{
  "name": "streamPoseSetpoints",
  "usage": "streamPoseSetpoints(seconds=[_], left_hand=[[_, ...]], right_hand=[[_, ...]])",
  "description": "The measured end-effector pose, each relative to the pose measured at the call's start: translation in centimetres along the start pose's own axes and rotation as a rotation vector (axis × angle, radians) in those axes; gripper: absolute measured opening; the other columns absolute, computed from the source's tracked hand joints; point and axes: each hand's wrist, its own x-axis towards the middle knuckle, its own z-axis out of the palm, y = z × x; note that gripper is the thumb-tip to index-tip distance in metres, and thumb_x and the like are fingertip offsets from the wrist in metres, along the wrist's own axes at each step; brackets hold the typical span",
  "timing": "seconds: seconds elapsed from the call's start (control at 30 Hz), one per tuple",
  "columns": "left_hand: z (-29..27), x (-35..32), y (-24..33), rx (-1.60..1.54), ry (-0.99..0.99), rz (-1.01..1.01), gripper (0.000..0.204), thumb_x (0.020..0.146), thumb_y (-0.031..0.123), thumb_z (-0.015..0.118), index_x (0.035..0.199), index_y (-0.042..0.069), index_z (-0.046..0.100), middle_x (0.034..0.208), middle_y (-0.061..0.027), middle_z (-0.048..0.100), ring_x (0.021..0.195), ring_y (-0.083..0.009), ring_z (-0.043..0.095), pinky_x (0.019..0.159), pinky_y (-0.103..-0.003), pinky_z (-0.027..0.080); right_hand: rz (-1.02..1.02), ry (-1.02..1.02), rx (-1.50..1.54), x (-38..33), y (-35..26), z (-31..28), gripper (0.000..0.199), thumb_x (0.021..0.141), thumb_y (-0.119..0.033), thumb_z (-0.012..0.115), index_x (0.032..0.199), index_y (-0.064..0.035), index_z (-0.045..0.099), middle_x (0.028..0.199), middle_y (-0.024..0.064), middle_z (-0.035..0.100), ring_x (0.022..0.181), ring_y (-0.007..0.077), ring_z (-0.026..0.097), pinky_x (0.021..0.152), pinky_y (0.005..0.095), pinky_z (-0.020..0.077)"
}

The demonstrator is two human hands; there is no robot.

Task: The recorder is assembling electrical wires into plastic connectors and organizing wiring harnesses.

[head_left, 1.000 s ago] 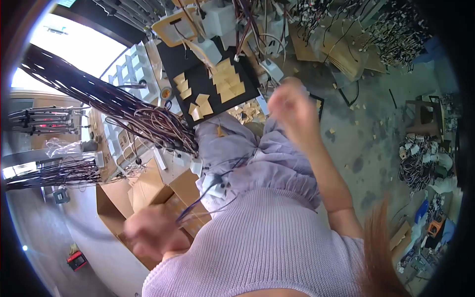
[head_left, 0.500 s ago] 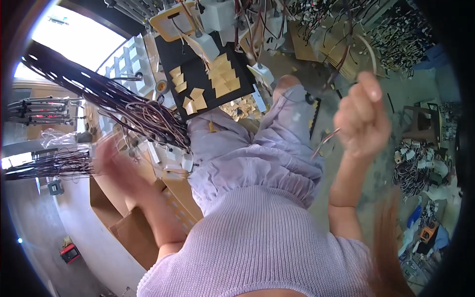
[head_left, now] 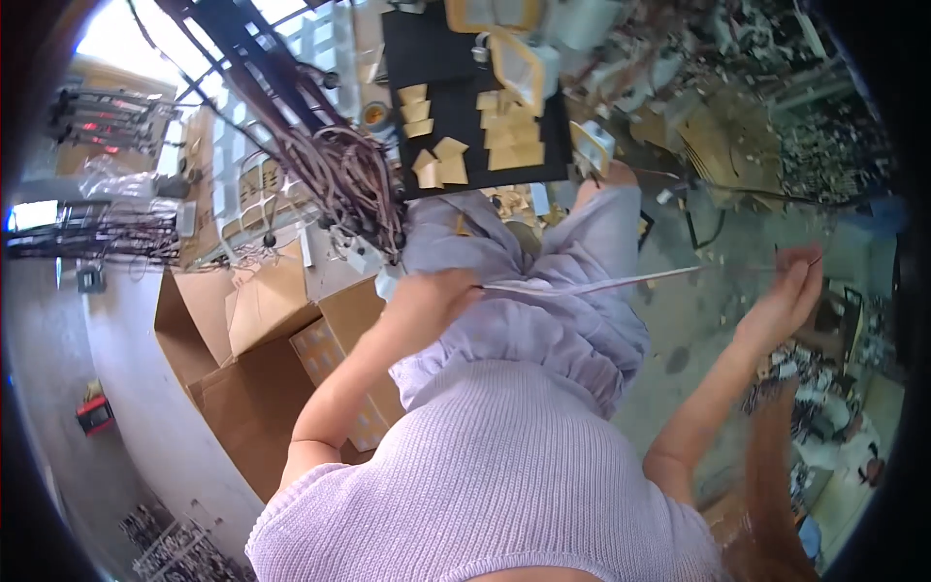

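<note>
A thin pale cable [head_left: 630, 282] runs nearly straight across my lap, pulled out between both hands. My left hand [head_left: 434, 303], above my left thigh, is closed around its left end. Out to the right, over the floor, my right hand [head_left: 781, 303] pinches the other end, slightly smeared by motion. Ahead of my left hand hangs a thick bundle of dark cables [head_left: 344, 175] with connectors at its ends. Beyond my knees is a black board [head_left: 427, 63] bearing tan paper pieces [head_left: 514, 136] in stacked rows.
An open cardboard box [head_left: 254, 407] stands at my left, below the bench. A tape roll [head_left: 375, 115] sits beside the board. White and yellow blocks [head_left: 524, 73] hang at the far side. Piles of cables [head_left: 824, 145] lie along the right.
My left hand has come rightward from beside the cable bundles to my lap and now grips the cable. My right hand has moved outward and nearer, stretching the cable. The view has shifted.
</note>
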Motion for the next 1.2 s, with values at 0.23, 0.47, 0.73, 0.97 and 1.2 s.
streamPoseSetpoints(seconds=[0.23,0.47,0.73,0.97,1.2], left_hand=[[0.5,2.7,1.9,-0.033,0.135,0.113,0.011,0.084,0.016,0.06,0.089,0.006,0.06,0.08,-0.012,0.062,0.075,-0.0329,0.061,0.062,-0.042,0.047],[-6.2,-0.7,-1.7,-0.329,0.907,0.114,0.005,0.075,0.004,0.063,0.078,0.0,0.061,0.078,-0.0088,0.06,0.067,-0.0153,0.057,0.061,-0.027,0.045],[-17.3,-4.0,-25.4,0.438,1.411,-0.469,0.033,0.086,0.03,0.058,0.097,-0.002,0.061,0.098,-0.0161,0.061,0.095,-0.0301,0.057,0.086,-0.04,0.045],[-16.2,-3.7,-29.8,0.687,1.101,-0.948,0.061,0.081,0.054,0.062,0.099,-0.003,0.055,0.103,-0.0249,0.056,0.102,-0.0408,0.053,0.086,-0.048,0.043],[-17.9,-4.5,-30.2,0.749,0.921,-0.916,0.059,0.08,0.055,0.062,0.099,-0.002,0.058,0.102,-0.0226,0.057,0.099,-0.0385,0.057,0.083,-0.046,0.046]], right_hand=[[0.108,-1.237,-0.378,-8.9,-1.6,15.4,0.058,0.087,-0.034,0.065,0.13,-0.0004,0.047,0.115,0.0193,0.061,0.104,0.0239,0.061,0.089,0.0366,0.0461],[0.429,-1.0,-0.041,-7.3,1.4,23.5,0.028,0.098,-0.026,0.049,0.088,-0.0002,0.051,0.074,0.004,0.052,0.071,0.0108,0.049,0.066,0.0262,0.0414],[0.792,-0.896,0.07,-8.4,4.2,25.8,0.035,0.098,-0.035,0.046,0.085,-0.0063,0.061,0.06,-0.0118,0.032,0.051,-0.0008,0.024,0.046,0.0202,0.0142],[0.829,-1.014,0.055,-10.1,5.2,25.7,0.036,0.1,-0.033,0.044,0.083,-0.0046,0.059,0.062,-0.0079,0.039,0.056,-0.0004,0.031,0.05,0.0167,0.022],[-0.24,-1.115,0.064,-15.0,2.4,27.7,0.01,0.082,-0.01,0.062,0.085,-0.0024,0.057,0.09,0.0112,0.062,0.084,0.0267,0.061,0.073,0.0341,0.0496]])
